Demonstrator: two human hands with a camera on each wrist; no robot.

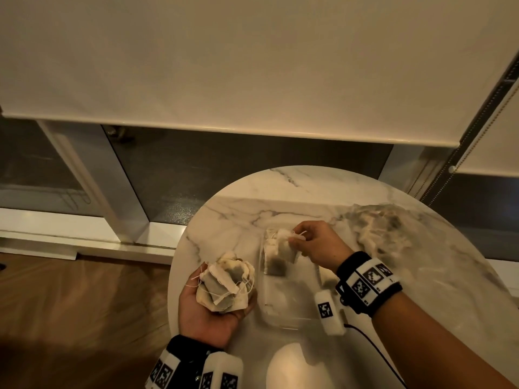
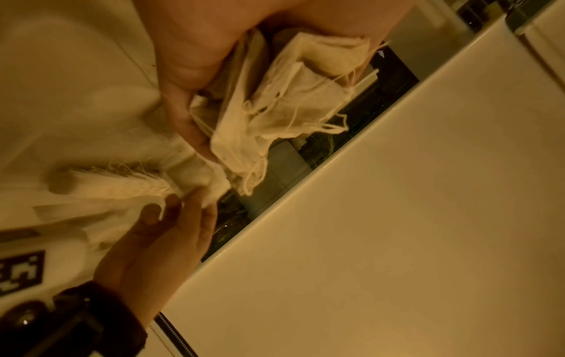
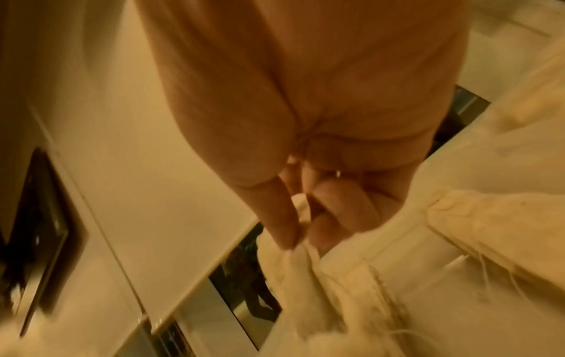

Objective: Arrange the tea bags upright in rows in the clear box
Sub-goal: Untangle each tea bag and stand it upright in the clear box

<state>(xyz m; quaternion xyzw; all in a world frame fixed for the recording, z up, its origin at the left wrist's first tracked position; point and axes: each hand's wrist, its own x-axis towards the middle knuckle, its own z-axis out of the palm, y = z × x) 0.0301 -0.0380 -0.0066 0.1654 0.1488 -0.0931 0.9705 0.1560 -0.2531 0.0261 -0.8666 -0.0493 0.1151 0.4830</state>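
Marble round table (image 1: 421,290), clear box (image 1: 283,299) at centre, left hand (image 1: 207,310) cupping a bundle of tea bags (image 1: 224,284), right hand (image 1: 317,245) pinching one tea bag (image 1: 283,245) over box's far end, loose heap of bags (image 1: 382,228) to the right

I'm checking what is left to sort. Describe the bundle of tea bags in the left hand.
The bundle of tea bags is a loose heap of several pale, cloth-like pouches with dark contents showing through and thin white strings trailing. They lie jumbled and overlapping, not upright, cupped in the palm-up left hand over the marble table's left edge, beside the clear box and apart from it.
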